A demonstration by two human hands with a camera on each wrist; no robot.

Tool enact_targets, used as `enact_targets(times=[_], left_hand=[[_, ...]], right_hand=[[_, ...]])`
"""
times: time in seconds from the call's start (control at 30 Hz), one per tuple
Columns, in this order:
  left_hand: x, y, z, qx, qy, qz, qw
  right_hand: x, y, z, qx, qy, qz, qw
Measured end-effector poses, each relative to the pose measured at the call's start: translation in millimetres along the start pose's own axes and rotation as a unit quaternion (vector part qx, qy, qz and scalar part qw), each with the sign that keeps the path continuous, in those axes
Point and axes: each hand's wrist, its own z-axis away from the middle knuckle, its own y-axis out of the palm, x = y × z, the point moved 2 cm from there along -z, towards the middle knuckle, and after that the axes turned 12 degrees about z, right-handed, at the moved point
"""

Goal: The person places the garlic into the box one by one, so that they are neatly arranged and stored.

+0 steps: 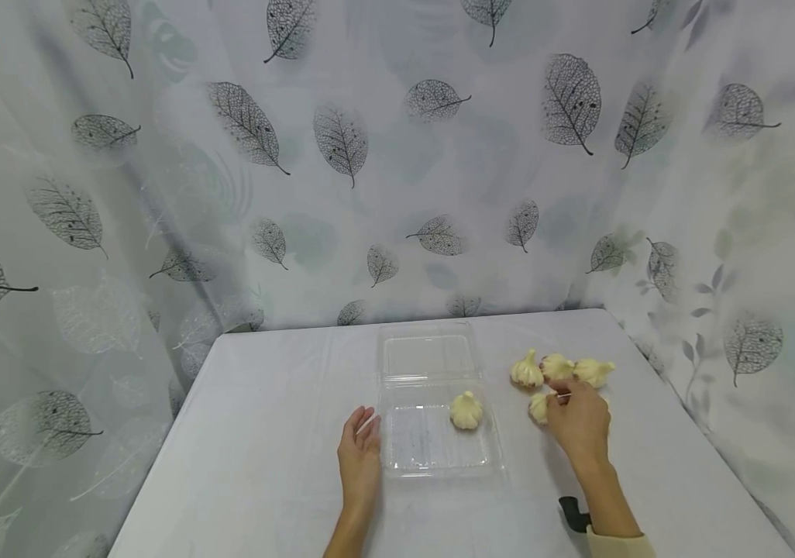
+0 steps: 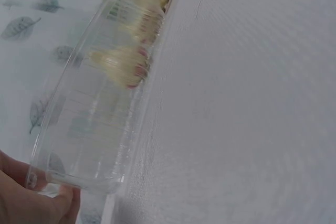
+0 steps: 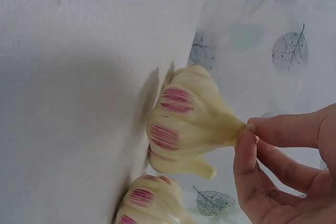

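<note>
Head view: left hand (image 1: 359,469) at the clear box (image 1: 411,442), one garlic (image 1: 466,411) inside; right hand (image 1: 582,426) among bulbs (image 1: 526,370) right of it!
Left wrist: finger and thumb grip the box's rim. Right wrist: fingertips pinch another garlic (image 3: 184,116) by its stem.

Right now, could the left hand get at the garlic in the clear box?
Likely yes: the left hand is at the box, the lid lies open, and nothing covers the garlic inside.
</note>
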Motion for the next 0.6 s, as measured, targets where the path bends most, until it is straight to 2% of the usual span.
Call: enact_targets(times=[0.3,0.6], left_hand=[[-1.0,0.2,0.4,0.003,0.004,0.005,1.0000],[0.6,-0.2,1.0,0.002,-0.003,0.009,1.0000]], right_hand=[[8,-5,0.8,0.003,0.003,-0.011,0.9999],[19,-9,2.0,-0.026,-0.018,-0.020,0.9993]])
